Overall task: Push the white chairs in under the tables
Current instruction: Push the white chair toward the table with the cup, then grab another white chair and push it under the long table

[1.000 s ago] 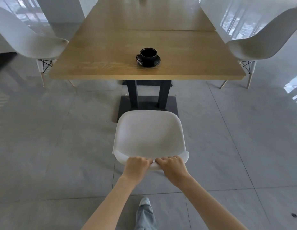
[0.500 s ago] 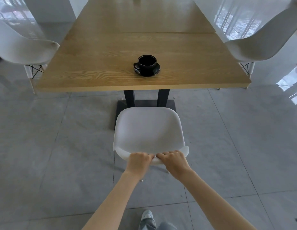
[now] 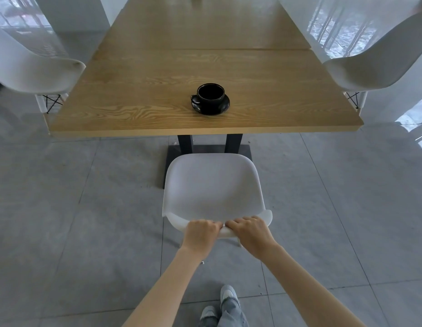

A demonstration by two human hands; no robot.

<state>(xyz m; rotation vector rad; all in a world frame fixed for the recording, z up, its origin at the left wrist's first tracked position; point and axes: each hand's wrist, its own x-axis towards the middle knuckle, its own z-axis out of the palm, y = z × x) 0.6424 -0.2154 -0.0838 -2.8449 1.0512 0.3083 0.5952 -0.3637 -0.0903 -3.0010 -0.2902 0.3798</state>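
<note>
Both hands clamp the top edge of the chair [image 3: 211, 190] back, side by side at its middle. The left grip [image 3: 200, 233] has its fingers curled over the rim, knuckles up; the right grip [image 3: 251, 232] does the same, and the two sets of knuckles nearly touch. Both bare forearms run back toward the lower edge of the view.

The chair stands on the grey tile floor [image 3: 75, 220], facing the surface [image 3: 158, 90]. Its seat front overlaps the dark base plate [image 3: 172, 152] of the pedestal, but it is not yet under the wooden top: a strip of floor and the two black posts [image 3: 185, 143] show between seat and edge. Compared with a second ago, the chair sits closer to the surface; then the whole base plate showed ahead of the seat, now most of it is covered. The hands keep the same hold throughout.

On the surface, near its front edge and in line with the chair, a black cup [image 3: 211, 93] rests on a black saucer [image 3: 211, 107], handle to the left. It has not shifted on the wood.

Two more white chairs flank the surface: one at the left [image 3: 32, 74] and one at the right [image 3: 375, 64], each with its seat edge right at the tabletop's side.

Below, two shoes [image 3: 227, 293] and jean cuffs show between the forearms; half a second ago only one shoe was clearly visible.
</note>
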